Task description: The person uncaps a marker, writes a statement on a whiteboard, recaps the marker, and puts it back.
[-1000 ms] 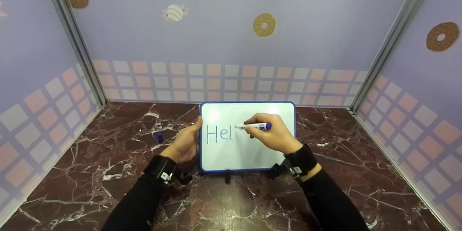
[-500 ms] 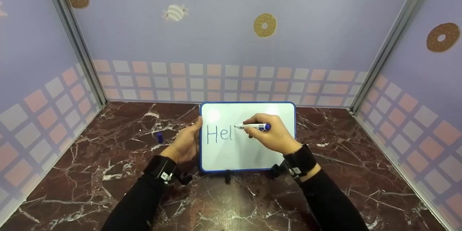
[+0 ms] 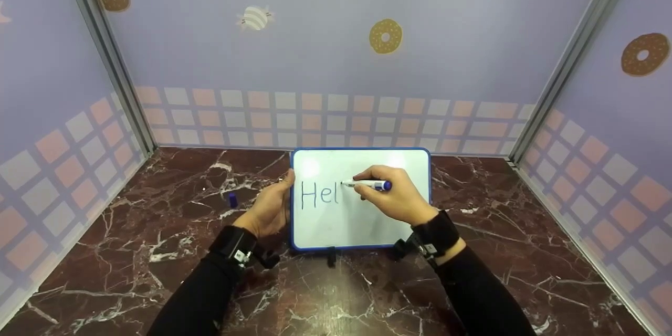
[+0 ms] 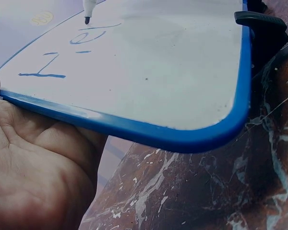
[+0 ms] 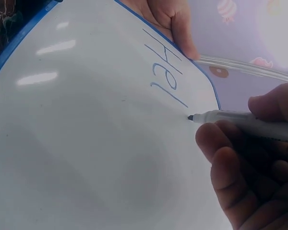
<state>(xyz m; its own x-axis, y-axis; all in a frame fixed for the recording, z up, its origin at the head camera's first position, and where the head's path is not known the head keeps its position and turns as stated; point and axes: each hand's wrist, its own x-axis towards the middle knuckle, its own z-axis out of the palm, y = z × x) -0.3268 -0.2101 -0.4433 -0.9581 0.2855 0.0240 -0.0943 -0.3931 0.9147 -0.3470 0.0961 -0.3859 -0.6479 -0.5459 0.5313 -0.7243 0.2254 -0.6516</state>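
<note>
A whiteboard (image 3: pixel 336 228) with a blue frame leans upright on black feet (image 3: pixel 331 257) in the head view. My left hand (image 3: pixel 269 206) grips its left edge, thumb at the front of the frame and the other fingers hidden behind. "Hel" is written in blue on the left half. Between thumb and fingers, my right hand (image 3: pixel 399 197) pinches a white whiteboard marker (image 3: pixel 365 184) with a blue end. The right wrist view shows the marker's dark tip (image 5: pixel 190 118) close to the top of the "l". Also in the left wrist view, the blue frame (image 4: pixel 182 139) runs past my palm.
A blue marker cap (image 3: pixel 232 200) stands on the dark red marbled table (image 3: pixel 131 252), left of my left hand. Purple patterned walls (image 3: pixel 315 52) enclose the table at the back and both sides.
The marker and my right hand have shifted very slightly left, with the tip still near the top of the "l". The left hand, the board and the lettering look the same.
</note>
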